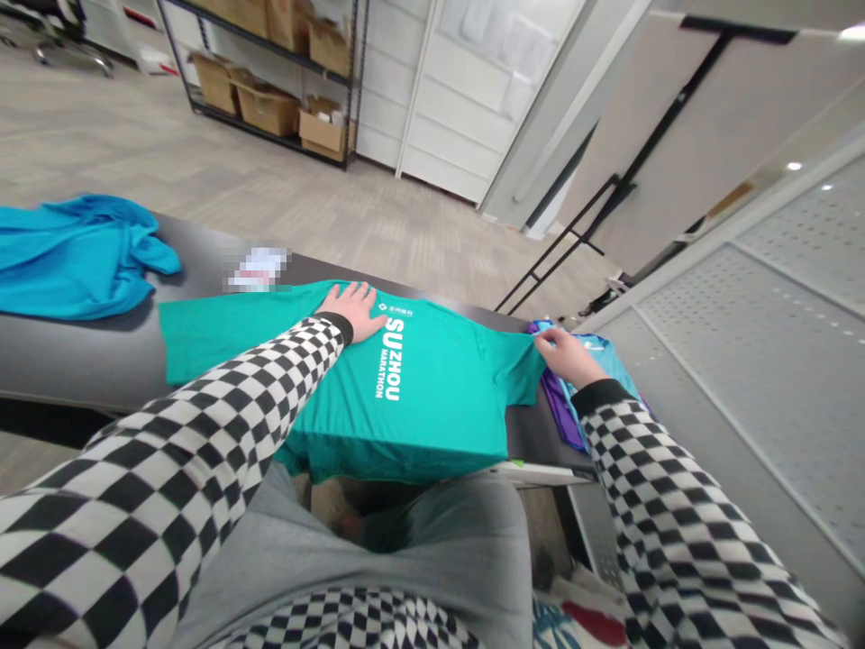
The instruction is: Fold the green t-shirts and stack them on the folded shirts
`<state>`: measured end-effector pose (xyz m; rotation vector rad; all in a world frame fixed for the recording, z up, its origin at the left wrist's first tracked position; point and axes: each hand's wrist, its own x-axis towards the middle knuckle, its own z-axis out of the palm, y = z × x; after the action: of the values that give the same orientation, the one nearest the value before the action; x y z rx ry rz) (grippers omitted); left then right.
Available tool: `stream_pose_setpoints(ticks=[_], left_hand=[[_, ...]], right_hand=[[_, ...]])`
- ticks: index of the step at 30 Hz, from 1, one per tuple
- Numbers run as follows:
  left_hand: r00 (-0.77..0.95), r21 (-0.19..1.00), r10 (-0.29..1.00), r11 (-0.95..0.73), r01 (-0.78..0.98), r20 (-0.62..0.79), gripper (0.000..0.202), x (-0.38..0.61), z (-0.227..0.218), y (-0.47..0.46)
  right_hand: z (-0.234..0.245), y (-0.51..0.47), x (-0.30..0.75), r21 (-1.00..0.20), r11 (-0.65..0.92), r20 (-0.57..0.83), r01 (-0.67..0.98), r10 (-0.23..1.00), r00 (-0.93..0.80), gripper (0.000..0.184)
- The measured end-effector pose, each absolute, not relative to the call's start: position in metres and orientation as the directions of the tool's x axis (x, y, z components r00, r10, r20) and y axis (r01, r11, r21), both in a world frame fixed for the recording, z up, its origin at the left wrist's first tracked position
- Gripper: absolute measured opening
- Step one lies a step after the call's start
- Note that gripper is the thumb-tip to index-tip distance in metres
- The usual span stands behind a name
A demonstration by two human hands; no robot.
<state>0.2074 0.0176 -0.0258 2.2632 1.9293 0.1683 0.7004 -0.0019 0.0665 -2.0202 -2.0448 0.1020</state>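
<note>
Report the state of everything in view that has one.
Green shirt: spread, print up, near edge overhanging
Left hand: flat on green shirt
Right hand: pinching green shirt's edge
Blue garment: crumpled
Purple and blue pile: folding unclear
Lower right cardboard box: open
White sheet: details blurred

Left hand [351,313] just left of frame centre, palm down, fingers spread; left arm [203,451] extends from lower left. Right hand [571,357] right of centre, thumb and fingers pinched; right arm [682,505] angles up from lower right.
</note>
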Motion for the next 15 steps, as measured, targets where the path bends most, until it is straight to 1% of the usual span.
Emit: stream_pose_setpoints(ticks=[3,6,8,10,13,15], left_hand=[[0.163,0.210,0.986,-0.157,0.965,-0.012,0.100,0.207,-0.027,0.019],[0.167,0.229,0.986,-0.164,0.959,0.003,0.100,0.206,-0.032,0.022],[0.170,0.241,0.985,-0.166,0.956,0.005,0.101,0.205,-0.034,0.024],[0.175,0.255,0.984,-0.172,0.952,0.008,0.101,0.204,-0.036,0.024],[0.181,0.283,0.983,-0.180,0.942,0.021,0.100,0.204,-0.035,0.024],[0.185,0.306,0.982,-0.186,0.934,0.031,0.099,0.204,-0.035,0.023]], right_hand=[[0.101,-0.005,0.684,-0.358,0.087,0.096,0.930,0.994,-0.057,0.023],[0.133,-0.011,0.651,-0.544,0.164,0.075,0.823,0.986,-0.148,0.032],[0.150,-0.014,0.620,-0.678,0.155,0.040,0.719,0.984,-0.174,0.040],[0.162,-0.015,0.586,-0.780,0.109,-0.003,0.616,0.984,-0.178,0.046],[0.171,-0.012,0.531,-0.870,0.074,-0.034,0.487,0.977,-0.209,0.050],[0.170,-0.008,0.492,-0.902,0.096,-0.019,0.421,0.965,-0.261,0.049]])
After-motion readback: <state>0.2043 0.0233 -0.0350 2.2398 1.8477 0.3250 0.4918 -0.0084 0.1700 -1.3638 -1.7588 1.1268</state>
